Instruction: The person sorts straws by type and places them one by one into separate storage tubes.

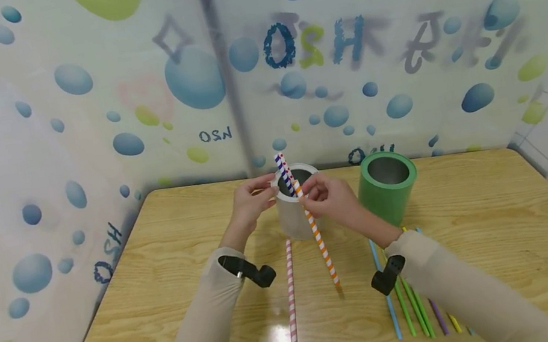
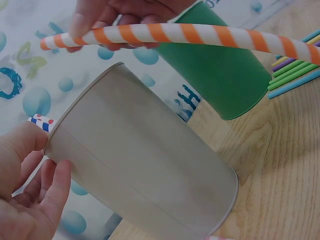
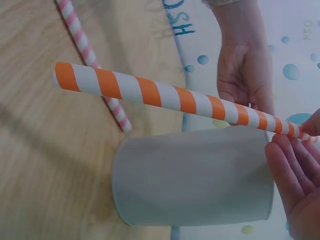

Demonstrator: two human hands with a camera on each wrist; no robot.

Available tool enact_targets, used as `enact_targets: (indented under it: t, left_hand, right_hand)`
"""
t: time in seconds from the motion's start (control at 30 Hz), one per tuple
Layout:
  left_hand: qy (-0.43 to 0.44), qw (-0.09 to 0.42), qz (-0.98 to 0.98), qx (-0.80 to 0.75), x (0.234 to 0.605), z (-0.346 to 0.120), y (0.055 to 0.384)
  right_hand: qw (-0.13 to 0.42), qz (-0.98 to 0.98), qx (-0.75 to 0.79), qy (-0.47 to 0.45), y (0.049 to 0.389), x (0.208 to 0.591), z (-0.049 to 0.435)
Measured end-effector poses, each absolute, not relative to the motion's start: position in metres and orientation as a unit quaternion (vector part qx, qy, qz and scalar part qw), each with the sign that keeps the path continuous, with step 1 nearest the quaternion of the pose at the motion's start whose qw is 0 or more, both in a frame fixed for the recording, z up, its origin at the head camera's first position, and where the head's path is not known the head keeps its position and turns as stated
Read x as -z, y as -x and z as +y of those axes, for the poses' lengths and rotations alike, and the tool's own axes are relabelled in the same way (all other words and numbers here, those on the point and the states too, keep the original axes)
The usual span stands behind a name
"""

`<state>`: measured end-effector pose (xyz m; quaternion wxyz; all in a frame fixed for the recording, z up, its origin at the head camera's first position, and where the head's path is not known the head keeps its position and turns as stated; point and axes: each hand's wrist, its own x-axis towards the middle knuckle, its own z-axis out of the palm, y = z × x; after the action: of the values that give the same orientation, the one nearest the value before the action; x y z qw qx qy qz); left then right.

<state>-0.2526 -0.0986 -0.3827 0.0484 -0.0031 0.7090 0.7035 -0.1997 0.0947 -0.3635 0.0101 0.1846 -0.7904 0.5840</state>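
A white can [image 1: 294,223] stands upright at the back of the table. My left hand [image 1: 251,204] grips its rim at the left, the thumb at the edge and fingertips on the outer wall in the left wrist view. My right hand [image 1: 333,198] pinches an orange-and-white striped paper straw [image 1: 319,242] near its upper end. That straw slants down in front of the can, outside it. A blue-and-white striped straw [image 1: 282,171] and a red-dotted white straw [image 1: 285,163] stick up out of the can. A pink-and-white striped straw [image 1: 292,299] lies on the table before it.
A green can [image 1: 386,200] stands to the right of the white one. Several plain straws [image 1: 413,305], blue, green, purple and yellow, lie partly under the right forearm. A printed curtain [image 1: 161,123] hangs behind the wooden table [image 1: 509,227].
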Motion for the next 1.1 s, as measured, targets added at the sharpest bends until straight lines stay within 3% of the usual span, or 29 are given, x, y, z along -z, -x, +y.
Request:
enact_targets:
  t: [1.1]
  left_hand:
    - [-0.001, 0.052, 0.71, -0.703, 0.384, -0.1, 0.254]
  right_hand:
    - [0.11, -0.814, -0.514, -0.248, 0.266, 0.266, 0.096]
